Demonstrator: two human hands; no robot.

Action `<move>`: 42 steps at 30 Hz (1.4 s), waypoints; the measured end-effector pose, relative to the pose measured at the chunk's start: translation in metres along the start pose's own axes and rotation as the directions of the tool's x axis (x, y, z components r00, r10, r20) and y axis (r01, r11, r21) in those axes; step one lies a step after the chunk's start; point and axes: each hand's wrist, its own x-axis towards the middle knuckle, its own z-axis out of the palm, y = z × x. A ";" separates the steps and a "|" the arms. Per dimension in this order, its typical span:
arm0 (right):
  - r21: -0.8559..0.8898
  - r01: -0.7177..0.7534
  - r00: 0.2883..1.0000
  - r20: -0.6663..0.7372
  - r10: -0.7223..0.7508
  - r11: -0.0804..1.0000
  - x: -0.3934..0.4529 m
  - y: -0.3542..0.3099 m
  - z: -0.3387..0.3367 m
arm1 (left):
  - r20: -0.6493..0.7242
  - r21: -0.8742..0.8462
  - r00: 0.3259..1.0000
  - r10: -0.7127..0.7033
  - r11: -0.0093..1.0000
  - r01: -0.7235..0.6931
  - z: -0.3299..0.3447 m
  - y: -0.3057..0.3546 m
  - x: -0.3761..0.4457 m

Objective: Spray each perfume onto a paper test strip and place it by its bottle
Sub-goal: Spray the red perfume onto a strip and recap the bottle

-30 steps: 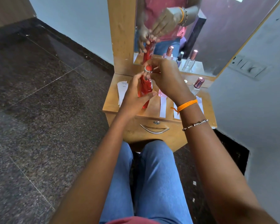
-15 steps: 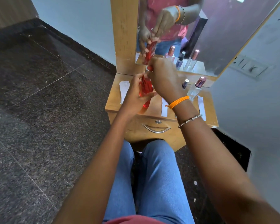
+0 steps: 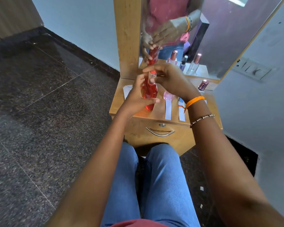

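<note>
The red perfume bottle is just above the middle of the frame, held upright over the left part of the wooden desk; its base looks to be on or just over the desk top, I cannot tell which. The left hand wraps the bottle's body from the left, fingers curled behind it and thumb stretched across the lower front. The right hand comes in from the right at the bottle's top, fingers bent around the neck and the red cap, the forefinger arched over it. Whether the cap is seated or loose is hidden by the fingers.

Just right of the bottle, a pink perfume bottle stands on the desk, partly behind the right wrist, with a white paper test strip lying in front of it toward the near edge. A second strip lies beside that one, further right. A bottle with a rose-metal cap stands at the back right of the desk. A small stack of blank strips sits at the desk's left edge, behind the left hand.

An orange thread band and a beaded bracelet circle the right wrist. Above the desk a mirror reflects the hands and bottles. Below, a drawer with a curved metal handle faces blue-jeaned knees.
</note>
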 end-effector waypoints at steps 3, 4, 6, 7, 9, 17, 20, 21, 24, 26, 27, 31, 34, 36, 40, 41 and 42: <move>0.071 0.007 0.988 -0.152 0.004 0.997 -0.007 0.006 0.010 | -0.018 -0.028 1.000 0.002 1.000 -0.002 0.004 -0.004 0.000; 0.060 0.004 0.976 -0.218 0.009 0.998 -0.009 0.006 0.015 | -0.028 -0.037 1.000 0.006 0.999 -0.007 0.004 -0.004 0.000; 0.049 -0.027 0.939 -0.342 0.042 0.998 -0.013 0.002 0.027 | -0.040 -0.058 0.999 0.013 0.998 -0.015 0.005 -0.006 0.000; 0.046 -0.050 0.916 -0.397 0.064 0.998 -0.015 -0.001 0.033 | -0.043 -0.072 0.999 0.015 0.997 -0.018 0.006 -0.007 0.001; 0.000 -0.099 0.865 -0.495 0.085 0.995 -0.016 -0.008 0.044 | -0.069 -0.096 0.998 -0.006 0.995 -0.001 0.009 -0.006 -0.001; -0.071 -0.164 0.865 -0.490 0.109 0.984 -0.019 -0.017 0.049 | -0.205 -0.006 0.974 -0.093 0.996 0.093 0.013 -0.001 -0.004; 0.178 -0.174 0.920 -0.321 0.224 0.969 -0.032 -0.010 0.034 | -0.231 -0.033 0.969 -0.083 0.996 0.077 0.016 0.005 -0.013; 0.167 -0.222 0.923 -0.280 0.262 0.961 -0.039 -0.008 0.032 | -0.277 -0.039 0.960 -0.050 0.998 0.041 0.019 0.007 -0.016; 0.128 -0.252 0.919 -0.278 0.279 0.959 -0.061 -0.005 0.036 | -0.349 -0.035 0.935 0.063 0.996 -0.080 0.030 0.019 -0.026; 0.148 -0.246 0.889 -0.359 0.284 0.958 -0.075 -0.006 0.035 | -0.317 -0.006 0.941 0.120 0.992 -0.128 0.039 0.024 -0.033; 0.157 -0.250 0.869 -0.398 0.293 0.955 -0.082 -0.007 0.033 | -0.289 0.002 0.949 0.129 0.991 -0.134 0.043 0.025 -0.037; 0.175 -0.284 0.795 -0.506 0.333 0.943 -0.112 0.000 0.018 | -0.091 0.061 0.989 0.120 0.991 -0.115 0.060 0.032 -0.046; 0.153 -0.331 0.749 -0.557 0.358 0.931 -0.134 0.013 0.001 | -0.018 0.174 0.992 0.128 0.977 -0.123 0.073 0.035 -0.052; 0.147 -0.355 0.710 -0.601 0.368 0.923 -0.146 0.022 -0.012 | -0.039 0.198 0.995 0.093 0.977 -0.084 0.080 0.035 -0.054; 0.120 -0.424 0.586 -0.720 0.373 0.898 -0.154 0.041 -0.036 | -0.105 0.204 0.994 0.028 0.979 -0.006 0.084 0.031 -0.053; 0.114 -0.441 0.565 -0.736 0.374 0.890 -0.153 0.047 -0.040 | -0.114 0.212 0.993 0.023 0.977 0.001 0.084 0.030 -0.053; 0.110 -0.450 0.551 -0.747 0.373 0.886 -0.151 0.052 -0.043 | -0.124 0.213 0.992 0.015 0.977 0.011 0.084 0.030 -0.052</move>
